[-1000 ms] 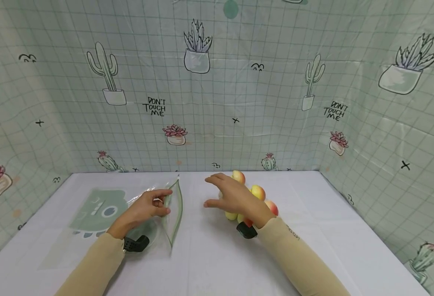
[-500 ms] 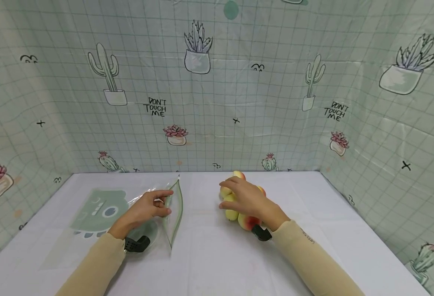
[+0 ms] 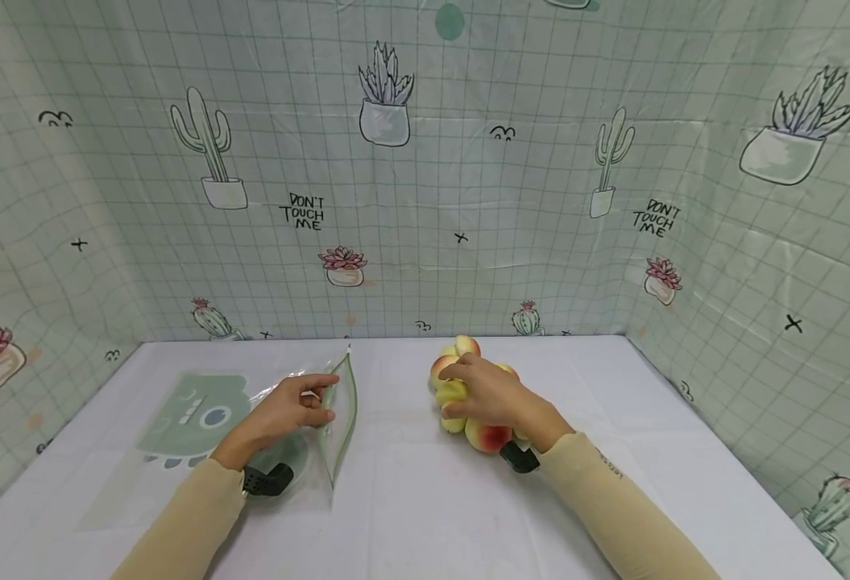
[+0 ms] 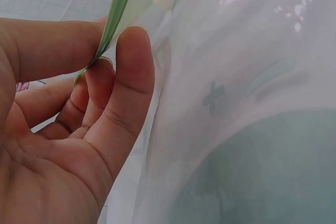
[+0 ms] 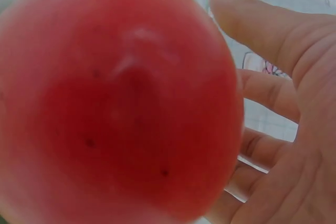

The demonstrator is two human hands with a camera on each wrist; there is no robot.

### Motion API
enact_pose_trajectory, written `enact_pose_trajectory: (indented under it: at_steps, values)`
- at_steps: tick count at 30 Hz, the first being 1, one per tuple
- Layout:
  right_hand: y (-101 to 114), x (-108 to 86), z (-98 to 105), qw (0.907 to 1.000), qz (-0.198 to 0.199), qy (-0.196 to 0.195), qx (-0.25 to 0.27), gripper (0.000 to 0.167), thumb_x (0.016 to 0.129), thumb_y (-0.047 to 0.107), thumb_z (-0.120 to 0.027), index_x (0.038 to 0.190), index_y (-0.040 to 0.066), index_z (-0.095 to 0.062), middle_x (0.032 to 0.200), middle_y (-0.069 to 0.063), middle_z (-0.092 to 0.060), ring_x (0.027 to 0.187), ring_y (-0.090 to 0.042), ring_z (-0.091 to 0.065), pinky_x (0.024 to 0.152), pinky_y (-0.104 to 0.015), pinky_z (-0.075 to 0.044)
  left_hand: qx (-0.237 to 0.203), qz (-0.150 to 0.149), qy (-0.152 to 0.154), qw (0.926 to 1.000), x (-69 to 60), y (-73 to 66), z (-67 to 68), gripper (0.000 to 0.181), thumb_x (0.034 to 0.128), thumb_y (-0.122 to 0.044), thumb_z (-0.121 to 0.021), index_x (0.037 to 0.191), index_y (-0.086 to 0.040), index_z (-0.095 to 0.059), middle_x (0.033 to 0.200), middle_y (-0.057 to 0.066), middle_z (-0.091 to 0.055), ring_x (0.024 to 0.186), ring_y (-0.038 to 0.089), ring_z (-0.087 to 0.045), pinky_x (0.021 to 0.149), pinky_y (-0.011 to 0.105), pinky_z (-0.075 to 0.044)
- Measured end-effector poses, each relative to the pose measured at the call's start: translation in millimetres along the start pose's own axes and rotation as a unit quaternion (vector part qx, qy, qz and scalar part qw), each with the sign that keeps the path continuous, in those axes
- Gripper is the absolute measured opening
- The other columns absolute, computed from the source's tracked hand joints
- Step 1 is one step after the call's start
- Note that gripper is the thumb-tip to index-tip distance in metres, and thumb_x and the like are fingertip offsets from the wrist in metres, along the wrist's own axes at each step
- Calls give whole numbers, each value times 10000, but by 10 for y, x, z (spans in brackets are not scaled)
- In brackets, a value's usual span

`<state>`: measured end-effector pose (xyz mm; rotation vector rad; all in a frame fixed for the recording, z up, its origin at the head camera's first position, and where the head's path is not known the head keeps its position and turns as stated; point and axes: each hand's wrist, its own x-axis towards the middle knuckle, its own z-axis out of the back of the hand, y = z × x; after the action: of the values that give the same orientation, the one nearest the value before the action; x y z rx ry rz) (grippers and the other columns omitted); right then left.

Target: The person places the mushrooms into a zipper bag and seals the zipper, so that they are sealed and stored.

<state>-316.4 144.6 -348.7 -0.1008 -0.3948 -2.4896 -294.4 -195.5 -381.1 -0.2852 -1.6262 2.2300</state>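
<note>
In the head view my left hand (image 3: 283,413) pinches the green-edged mouth of a clear zip bag (image 3: 200,411). The bag lies on the table with its mouth spread apart, and a green cartoon face is printed on it. The left wrist view shows the green zip strip (image 4: 119,11) between thumb and fingers. My right hand (image 3: 497,393) hovers over a cluster of yellow-and-red fruits, peach-like in look. A yellow fruit (image 3: 452,392) sits between its thumb and fingers; firm contact cannot be told. One red fruit (image 5: 126,98) fills much of the right wrist view, hiding the fingertips.
A white cloth covers the table (image 3: 410,507). Behind and at both sides hangs a grid-patterned curtain (image 3: 425,185) printed with cacti. More fruits, such as a red-and-yellow fruit (image 3: 488,437), lie packed around the right hand.
My right hand has moved right and back from the middle of the table onto the fruits, its thumb and fingers drawing slightly closer. The left hand and bag have stayed put.
</note>
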Motion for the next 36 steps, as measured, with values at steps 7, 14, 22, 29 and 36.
enact_pose_trajectory:
  at_steps: [7, 14, 22, 29, 36]
  values:
    - [-13, 4, -36, 9996, 272, -1, 38, 494, 771, 310, -786, 1208, 133, -637, 1112, -45, -536, 964, -171, -533, 817, -347, -443, -21, 11, -29, 10000, 4, 10, -4, 639, 848, 54, -658, 1401, 129, -347, 913, 89, -356, 700, 92, -410, 652, 303, -432]
    - [-7, 8, -61, 9997, 175, 116, 99, 496, 762, 288, -800, 1203, 134, -635, 1121, -39, -526, 968, -162, -513, 823, -342, -435, -47, 8, -16, 10000, 1, 13, -2, 642, 848, 55, -660, 1404, 123, -347, 894, 86, -353, 701, 89, -408, 649, 295, -423]
    - [13, 4, -75, 9997, 35, 211, 72, 530, 764, 273, -799, 1236, 127, -609, 1199, -59, -516, 1042, -194, -523, 882, -362, -426, -5, -41, -42, 10000, 1, 15, -4, 640, 843, 56, -666, 1397, 129, -354, 888, 81, -362, 704, 91, -413, 642, 284, -432]
    - [38, 1, -121, 9998, 73, 153, 52, 570, 756, 259, -807, 1260, 108, -588, 1254, -76, -500, 1077, -202, -507, 892, -361, -417, -22, -24, -56, 10000, 5, 20, -4, 641, 845, 55, -665, 1401, 124, -353, 892, 81, -357, 705, 92, -404, 636, 290, -418]
    - [85, -14, -137, 9998, 171, 119, 28, 590, 758, 275, -805, 1278, 117, -574, 1249, -63, -492, 1058, -199, -510, 857, -351, -434, -8, -21, -71, 10000, 0, 30, -2, 643, 846, 46, -669, 1402, 118, -356, 906, 92, -362, 708, 98, -407, 637, 292, -421]
